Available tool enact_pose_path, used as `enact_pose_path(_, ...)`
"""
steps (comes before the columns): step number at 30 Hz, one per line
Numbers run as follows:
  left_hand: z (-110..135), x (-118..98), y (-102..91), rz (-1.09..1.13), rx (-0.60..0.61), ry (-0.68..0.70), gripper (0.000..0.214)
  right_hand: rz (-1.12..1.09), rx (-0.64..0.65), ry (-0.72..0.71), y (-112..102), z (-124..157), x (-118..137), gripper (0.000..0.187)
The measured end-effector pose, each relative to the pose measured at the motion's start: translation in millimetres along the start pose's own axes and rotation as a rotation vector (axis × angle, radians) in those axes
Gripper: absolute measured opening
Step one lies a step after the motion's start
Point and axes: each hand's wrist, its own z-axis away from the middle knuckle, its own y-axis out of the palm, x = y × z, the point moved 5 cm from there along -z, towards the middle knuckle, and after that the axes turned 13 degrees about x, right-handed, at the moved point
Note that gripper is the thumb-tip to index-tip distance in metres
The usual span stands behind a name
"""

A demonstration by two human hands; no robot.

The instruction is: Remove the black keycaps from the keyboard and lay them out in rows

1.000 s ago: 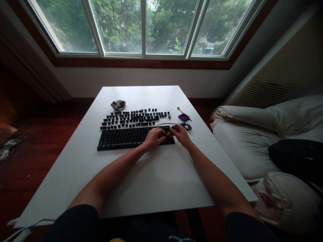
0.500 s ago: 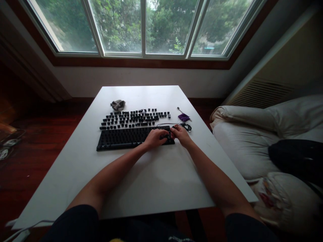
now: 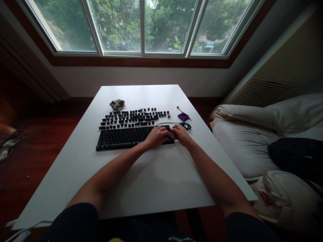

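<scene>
A black keyboard (image 3: 121, 138) lies near the middle of the white table, with most of its caps off. My left hand (image 3: 156, 137) is over its right part, fingers bent and thumb and fingertips close together; what they grip is too small to make out. Facing it at the keyboard's right end, my right hand (image 3: 180, 133) is closed in a pinch, its fingertips almost meeting those of the left. Whatever sits in that pinch is dark and tiny. Behind the keyboard, loose black keycaps (image 3: 126, 119) lie in several rows.
A coiled black cable (image 3: 186, 126) rests right of the keyboard. Beyond it are a purple cloth or pouch (image 3: 183, 116) and a thin brush-like stick (image 3: 179, 109). A crumpled grey cloth (image 3: 117, 104) lies at the back left. A pale sofa (image 3: 234, 141) stands right of the table (image 3: 151, 181).
My left hand has shifted slightly forward and right, its fingers lying lower over the keyboard. The dark bit at my right fingertips shows less now. The keycaps stay put.
</scene>
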Motion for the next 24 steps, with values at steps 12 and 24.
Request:
enact_pose_path(12, -23, 55, -29.8, -0.127, -0.18, -0.329, 0.013, -0.092, -0.074, 0.062, -18, -3, -9, 0.032)
enact_pose_path(24, -57, 95, -24.5, -0.368, -0.053, -0.417, 0.018, -0.083, -0.058, 0.07, -17, 0, -4, 0.032)
